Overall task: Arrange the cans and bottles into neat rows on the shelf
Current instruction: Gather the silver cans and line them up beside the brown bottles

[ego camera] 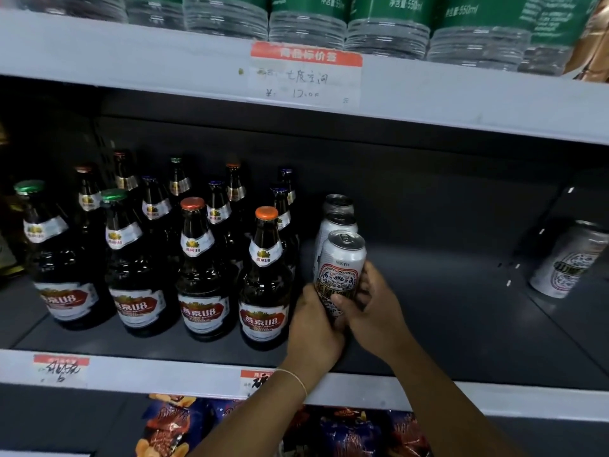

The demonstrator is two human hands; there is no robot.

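We are gripping the front can (341,268) with both hands: our left hand (314,328) is wrapping its lower left side, thumb on the label, and our right hand (372,311) is curling around its lower right side, fingers reaching behind. The can is standing upright near the front of the dark grey shelf (445,308), heading a line of three, with the second can (337,225) and the third can (337,203) standing right behind it. Just to the left, the brown beer bottles (204,268) are standing in rows running back into the shadow, their caps green, red, orange and blue. Well apart to the right, beyond a shelf divider, a lone can (566,258) is showing tilted at the picture's edge. We are seeing a pale shelf edge (131,374) with price tags (61,367) in front, snack bags (171,423) below it, and above, a handwritten price label (304,75) under a row of water bottles (389,24) with green labels.
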